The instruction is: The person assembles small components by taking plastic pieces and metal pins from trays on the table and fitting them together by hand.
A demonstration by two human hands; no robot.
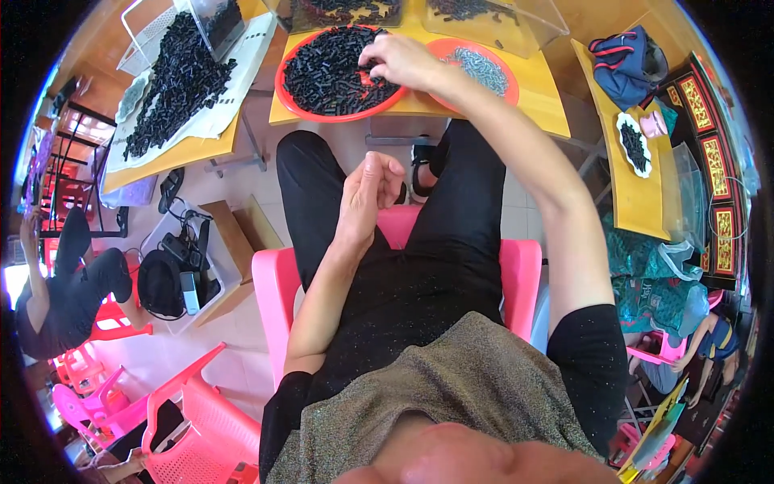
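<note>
Black plastic pieces lie heaped on a white cloth (230, 97) far to the left of both hands, on a neighbouring wooden tabletop (181, 153), with a wire basket (149, 36) just behind the heap. Nearer in, the left hand (367, 194) hovers above the person's lap, well short of the table, its fingers curled into a loose fist with the thumb pressed against them; whether anything small is pinched inside cannot be told. Beyond that hand and a little to its left sits a red tray (339, 73) filled with short black pieces (322, 68), resting on the yellow tabletop (540, 89). The right hand (403, 60) reaches out over the tray's right part, palm down, fingertips bent narrow and touching the black pieces as if gathering them; what it grips is hidden under the fingers. Just right of that hand, a second red tray (476, 68) holds a pile of small grey metal parts (480, 68), partly covered by the forearm. Behind both trays stand clear plastic bins (492, 20) with more black pieces. Under the person is a pink chair (274, 282), showing on both sides of the black trousers.
</note>
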